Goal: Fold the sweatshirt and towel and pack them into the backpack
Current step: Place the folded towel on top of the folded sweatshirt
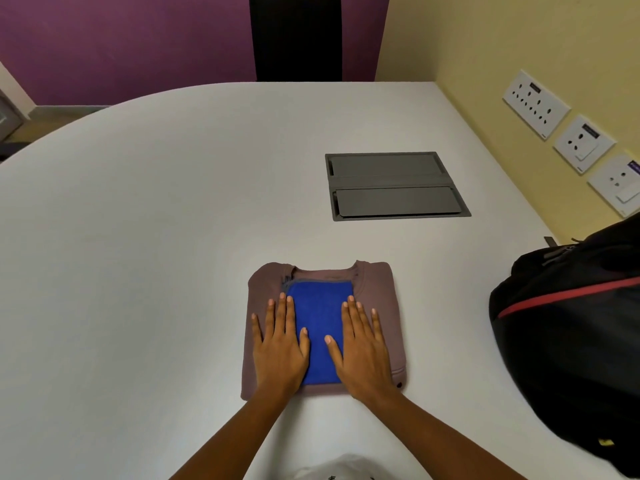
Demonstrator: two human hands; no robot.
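1 towel [320, 323] atop 1 sweatshirt [377, 282], left hand [278, 351] and right hand [363, 355] pressing, fingers [285, 313] straight; 1 backpack [571, 323].

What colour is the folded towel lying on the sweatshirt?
Bright blue towel, seen clearest in the head view.

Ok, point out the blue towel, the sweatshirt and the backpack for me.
blue towel [318, 317], head view, its bare middle.
sweatshirt [377, 282], head view, far right shoulder.
backpack [571, 341], head view, black panel below the red stripe.
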